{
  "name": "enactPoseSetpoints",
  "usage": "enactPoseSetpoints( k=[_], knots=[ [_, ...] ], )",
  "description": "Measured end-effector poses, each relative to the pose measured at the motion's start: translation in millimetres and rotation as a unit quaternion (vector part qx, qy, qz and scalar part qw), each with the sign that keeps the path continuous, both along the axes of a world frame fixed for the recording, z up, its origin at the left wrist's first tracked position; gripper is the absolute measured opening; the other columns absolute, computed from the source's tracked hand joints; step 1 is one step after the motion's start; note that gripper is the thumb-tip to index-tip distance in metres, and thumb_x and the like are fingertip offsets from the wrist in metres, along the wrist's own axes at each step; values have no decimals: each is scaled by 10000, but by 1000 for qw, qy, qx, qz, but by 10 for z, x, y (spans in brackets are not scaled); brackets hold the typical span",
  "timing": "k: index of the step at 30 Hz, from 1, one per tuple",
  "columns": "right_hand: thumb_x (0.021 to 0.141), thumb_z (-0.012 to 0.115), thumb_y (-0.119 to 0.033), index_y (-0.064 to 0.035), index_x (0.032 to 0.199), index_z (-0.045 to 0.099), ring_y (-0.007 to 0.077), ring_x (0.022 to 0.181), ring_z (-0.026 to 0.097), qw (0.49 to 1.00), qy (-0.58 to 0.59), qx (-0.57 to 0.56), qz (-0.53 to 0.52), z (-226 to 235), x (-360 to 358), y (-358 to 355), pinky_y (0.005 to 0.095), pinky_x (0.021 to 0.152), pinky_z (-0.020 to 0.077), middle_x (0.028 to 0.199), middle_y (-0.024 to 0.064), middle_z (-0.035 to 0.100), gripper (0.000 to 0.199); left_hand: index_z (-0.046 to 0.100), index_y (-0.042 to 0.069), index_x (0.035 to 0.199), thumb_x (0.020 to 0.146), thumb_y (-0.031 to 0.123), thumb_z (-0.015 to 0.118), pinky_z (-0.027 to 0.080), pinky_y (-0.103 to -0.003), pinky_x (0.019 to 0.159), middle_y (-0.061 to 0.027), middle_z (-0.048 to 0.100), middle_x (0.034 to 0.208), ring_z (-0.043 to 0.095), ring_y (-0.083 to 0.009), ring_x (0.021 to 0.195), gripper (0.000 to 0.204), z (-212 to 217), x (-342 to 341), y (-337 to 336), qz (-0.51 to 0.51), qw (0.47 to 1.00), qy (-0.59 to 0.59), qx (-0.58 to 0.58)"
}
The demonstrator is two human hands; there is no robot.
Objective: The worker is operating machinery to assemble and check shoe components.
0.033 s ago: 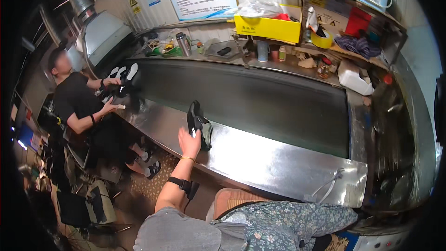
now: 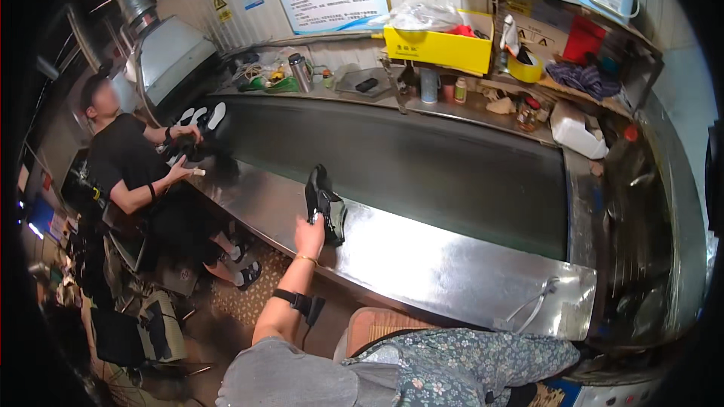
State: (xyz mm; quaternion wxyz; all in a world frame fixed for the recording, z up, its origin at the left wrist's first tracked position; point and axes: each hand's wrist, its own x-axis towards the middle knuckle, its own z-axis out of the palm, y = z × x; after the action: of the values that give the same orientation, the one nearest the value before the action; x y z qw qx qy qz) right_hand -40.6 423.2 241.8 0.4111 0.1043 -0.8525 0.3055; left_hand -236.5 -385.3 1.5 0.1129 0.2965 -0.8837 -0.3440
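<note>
Left hand point(image 2: 309, 235), centre of the frame, closed around the heel end of a black shoe point(image 2: 323, 202). Shoe upright on its side on the steel ledge point(image 2: 422, 264), toe toward the dark belt point(image 2: 422, 166) above, probably so it can be slid on or off easily. Right hand nowhere in sight; no telling whether open or closed. Upper left: a seated co-worker in a black shirt point(image 2: 124, 162), both hands busy with another dark shoe, white soles point(image 2: 202, 115) lined up just beside them on the belt. Yellow bin point(image 2: 437, 49) and clutter along the far shelf, upper middle. Thin cord point(image 2: 532, 303) loose on the ledge, lower right.
</note>
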Motion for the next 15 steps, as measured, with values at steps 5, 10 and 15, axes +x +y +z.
enactPoseSetpoints(
  k=[5,10,15],
  knots=[
    [821,647,-341,-106,1412,457,338,1158,540,1000,24,13,5,-30,-312,-112,453,1015,442,1335,146,537,664,403,65,1438,825,253,714,414,-407,1057,-190,551,1348,529,-342,1253,712,304,552,899,-435,894,40,97],
    [815,655,-328,-106,1407,462,338,1163,537,998,49,30,8,53,-460,-165,455,1017,439,1333,150,537,662,287,89,1490,727,430,752,360,-479,1083,-244,400,1424,433,-403,1301,957,438,320,660,-402,868,-114,-270],
    [808,662,-315,-106,1403,467,339,1168,535,997,64,36,-9,-26,-463,-130,456,1019,437,1331,155,537,660,141,204,1550,720,321,714,528,-490,836,-297,511,1244,638,-457,931,1015,7,567,507,-370,912,-106,-142]
  ],
)
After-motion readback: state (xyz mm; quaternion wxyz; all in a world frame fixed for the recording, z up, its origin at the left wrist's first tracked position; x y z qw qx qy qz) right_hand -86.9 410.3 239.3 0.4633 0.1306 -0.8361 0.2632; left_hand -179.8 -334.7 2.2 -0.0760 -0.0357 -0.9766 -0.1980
